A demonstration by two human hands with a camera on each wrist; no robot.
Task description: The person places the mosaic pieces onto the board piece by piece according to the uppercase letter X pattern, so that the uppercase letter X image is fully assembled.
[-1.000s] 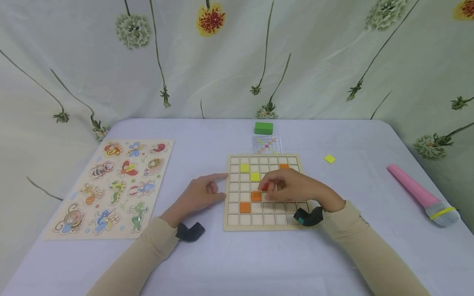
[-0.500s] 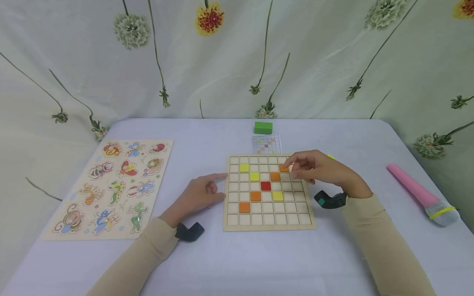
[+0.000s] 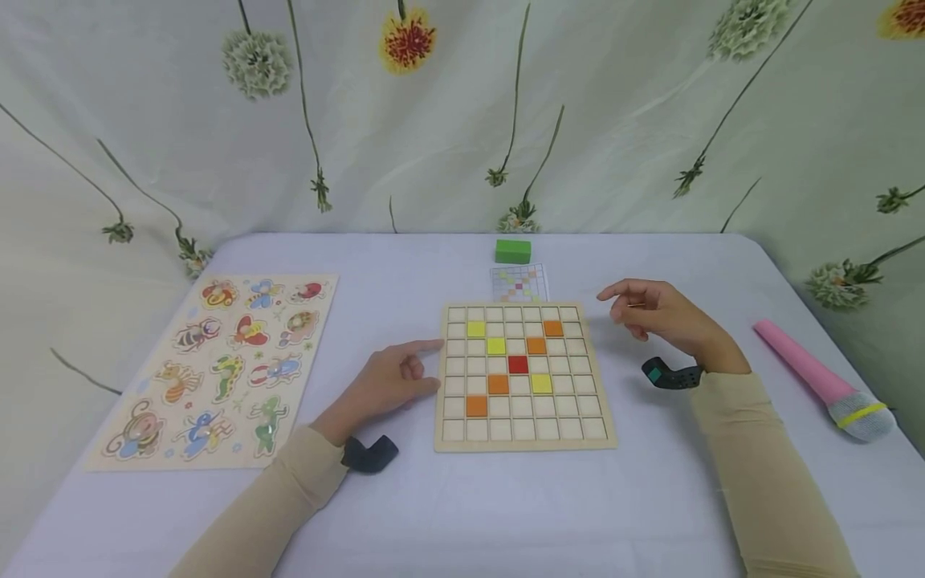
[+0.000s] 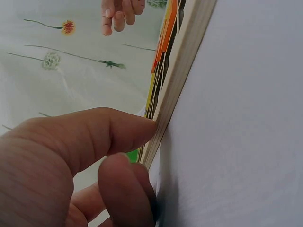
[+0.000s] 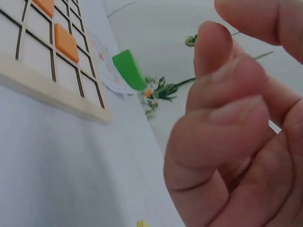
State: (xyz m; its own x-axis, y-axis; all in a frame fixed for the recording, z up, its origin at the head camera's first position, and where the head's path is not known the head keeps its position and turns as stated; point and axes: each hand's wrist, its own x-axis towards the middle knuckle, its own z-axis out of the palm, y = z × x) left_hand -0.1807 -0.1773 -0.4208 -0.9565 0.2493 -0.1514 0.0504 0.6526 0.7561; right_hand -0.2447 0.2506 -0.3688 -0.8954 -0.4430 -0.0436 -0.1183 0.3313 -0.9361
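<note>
A wooden grid board (image 3: 545, 445) lies flat mid-table, with orange tiles (image 3: 552, 328), yellow tiles (image 3: 541, 384) and one red tile (image 3: 518, 364) in its cells. My left hand (image 3: 397, 381) touches the board's left edge with index finger and thumb; the left wrist view shows the thumb (image 4: 135, 130) against that edge. Above the table right of the board, my right hand (image 3: 658, 313) hovers with bent fingers and holds nothing visible. A loose yellow tile (image 5: 142, 223) peeks in at the bottom of the right wrist view; in the head view the hand hides it.
Behind the board lie a small printed pattern card (image 3: 519, 282) and a green block (image 3: 513, 251). An insect picture board (image 3: 289, 417) is at the left. A pink toy microphone (image 3: 809, 365) lies at the far right. A flowered cloth (image 3: 614, 120) hangs behind the table.
My right hand has left the board and moved right and farther back, over the loose yellow tile. The yellow and orange tiles it covered are now visible. My left hand stays put.
</note>
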